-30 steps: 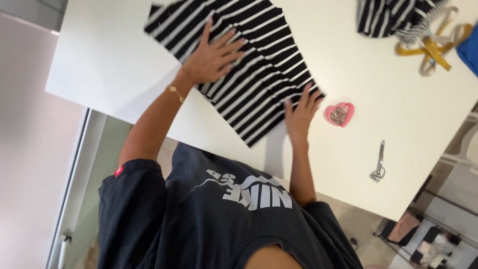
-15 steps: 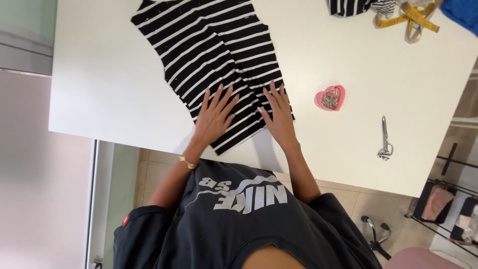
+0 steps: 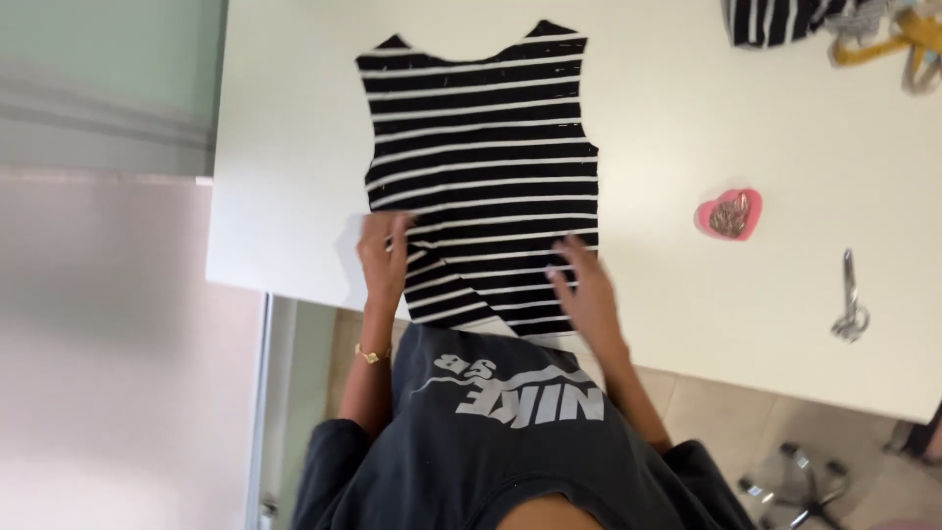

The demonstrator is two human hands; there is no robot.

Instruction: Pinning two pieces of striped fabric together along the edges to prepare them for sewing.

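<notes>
A black-and-white striped fabric piece (image 3: 486, 147), cut like a sleeveless top, lies flat on the white table (image 3: 687, 118), neckline away from me. My left hand (image 3: 383, 257), a thin bracelet on its wrist, grips the lower left edge of the fabric, where a corner looks folded over. Flat on the lower right part of the cloth lies my right hand (image 3: 586, 290), fingers apart. The hem hangs just at the table's near edge, against my dark T-shirt.
A pink heart-shaped dish (image 3: 731, 214) of pins sits right of the fabric, small metal scissors (image 3: 850, 302) beyond it. More striped cloth (image 3: 775, 20) and a yellow tape measure (image 3: 888, 39) lie at the far right corner. A chair base (image 3: 795, 483) stands on the floor.
The view has swung so the fabric now lies straight. Both hands slid down toward the near edge; my left hand moved to the lower left edge and took hold of it.
</notes>
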